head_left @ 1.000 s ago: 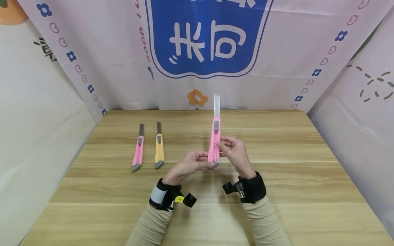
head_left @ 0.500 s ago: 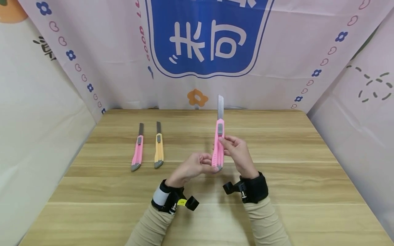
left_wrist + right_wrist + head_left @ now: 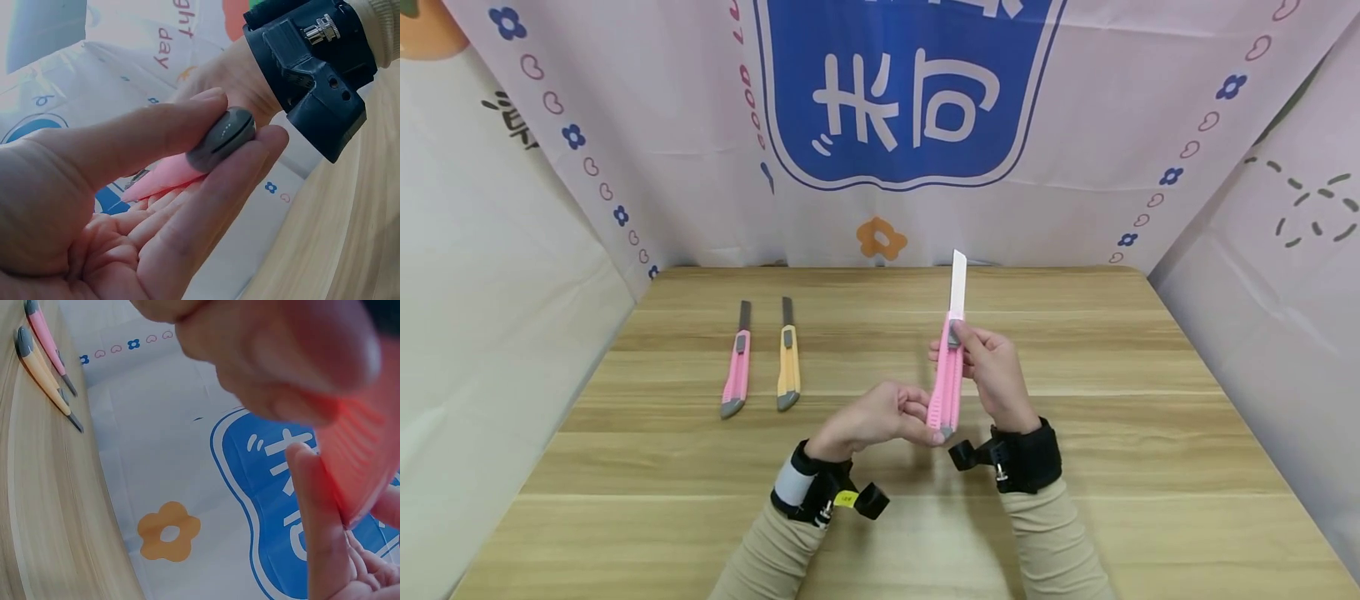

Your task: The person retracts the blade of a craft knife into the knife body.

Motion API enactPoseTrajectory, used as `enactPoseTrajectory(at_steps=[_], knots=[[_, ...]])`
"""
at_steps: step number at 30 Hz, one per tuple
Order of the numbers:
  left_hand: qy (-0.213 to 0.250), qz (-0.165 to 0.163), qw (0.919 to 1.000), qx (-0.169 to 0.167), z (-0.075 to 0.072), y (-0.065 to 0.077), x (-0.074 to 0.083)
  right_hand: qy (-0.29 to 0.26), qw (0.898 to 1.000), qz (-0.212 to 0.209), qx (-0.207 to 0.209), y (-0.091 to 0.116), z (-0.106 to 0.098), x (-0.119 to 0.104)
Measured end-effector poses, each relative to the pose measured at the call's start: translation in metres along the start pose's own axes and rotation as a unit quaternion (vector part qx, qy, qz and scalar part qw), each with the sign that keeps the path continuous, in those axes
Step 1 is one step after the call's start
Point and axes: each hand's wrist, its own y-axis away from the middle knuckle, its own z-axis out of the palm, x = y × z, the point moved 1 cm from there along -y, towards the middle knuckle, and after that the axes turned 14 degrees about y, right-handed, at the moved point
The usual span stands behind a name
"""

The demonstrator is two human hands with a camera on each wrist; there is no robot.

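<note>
Both hands hold a pink utility knife [image 3: 948,379] above the table, its blade [image 3: 958,283] extended and pointing away from the person. My left hand [image 3: 887,417] pinches the grey end cap [image 3: 222,140] between thumb and fingers. Higher on the handle, my right hand [image 3: 997,375] grips the knife, with the thumb at the grey slider [image 3: 954,335] and fingers behind. In the right wrist view the pink handle [image 3: 362,456] is blurred, and the blade is out of sight. To the left lie a second pink utility knife [image 3: 737,373] and a yellow one [image 3: 787,367].
The wooden table [image 3: 647,467] carries the two lying knives side by side, blades out and pointing to the back. A printed cloth [image 3: 700,208] hangs behind the table, with more cloth at both sides.
The held knife has moved right and toward the person, its blade now tilting slightly right. My right thumb has slid up the handle to the slider. The lying knives stay put.
</note>
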Motion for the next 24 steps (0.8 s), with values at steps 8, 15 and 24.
enactPoseTrajectory(at_steps=[8, 15, 24], knots=[[-0.021, -0.006, 0.9997, -0.005, 0.0007, 0.0004, -0.0006, -0.012, 0.999, 0.008, 0.029, 0.0003, 0.0017, -0.0002], [-0.027, -0.008, 0.9995, -0.017, 0.0001, 0.0027, -0.0002, -0.011, 0.999, 0.002, 0.049, 0.0005, 0.0029, 0.0001], [-0.028, -0.011, 0.9994, -0.015, 0.0019, 0.0053, 0.0040, -0.033, 0.998, -0.010, 0.054, 0.0022, 0.0035, -0.0021]])
